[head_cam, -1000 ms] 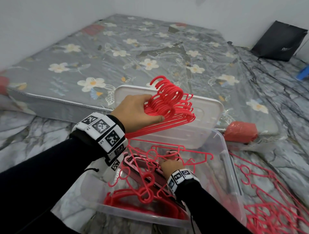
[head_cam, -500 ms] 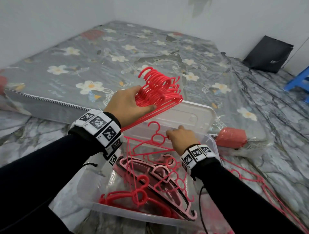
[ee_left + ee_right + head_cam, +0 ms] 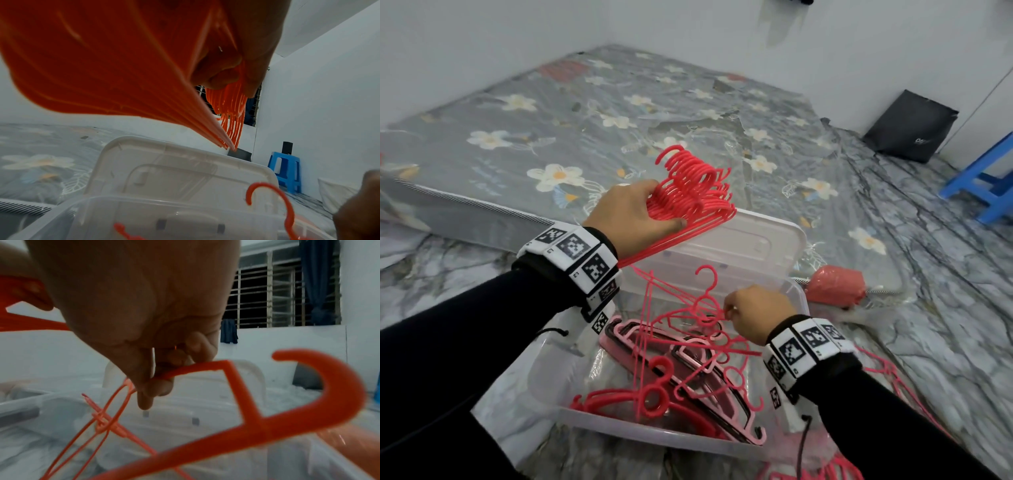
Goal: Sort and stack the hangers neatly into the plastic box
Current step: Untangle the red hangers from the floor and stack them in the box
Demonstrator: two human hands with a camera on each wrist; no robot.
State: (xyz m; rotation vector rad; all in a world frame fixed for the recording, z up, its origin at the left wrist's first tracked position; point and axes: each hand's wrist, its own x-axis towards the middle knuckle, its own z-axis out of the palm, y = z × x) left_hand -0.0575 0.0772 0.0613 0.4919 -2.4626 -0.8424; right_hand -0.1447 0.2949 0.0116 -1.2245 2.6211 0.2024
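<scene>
My left hand (image 3: pixel 635 214) grips a thick bundle of red hangers (image 3: pixel 695 190) above the clear plastic box (image 3: pixel 619 428), their hooks pointing up. In the left wrist view the bundle of red hangers (image 3: pixel 102 65) fills the top, pinched by fingers (image 3: pixel 222 71). My right hand (image 3: pixel 755 313) pinches a single red hanger (image 3: pixel 707 305) held over the box; the right wrist view shows that hanger (image 3: pixel 257 426) with fingertips (image 3: pixel 156 386) closed on its frame. More red and pink hangers (image 3: pixel 688 373) lie tangled inside the box.
The box lid (image 3: pixel 743 246) leans upright behind the box against a floral mattress (image 3: pixel 619 120). A red wrapped bundle (image 3: pixel 837 286) lies at the right. Loose red hangers (image 3: pixel 887 373) lie on the marble floor. A blue stool (image 3: pixel 986 185) and black bag (image 3: pixel 912 126) stand far right.
My right hand rose from deep in the box, pulling one red hanger up. The left hand kept the bundle raised, shifting slightly right as the head view moved.
</scene>
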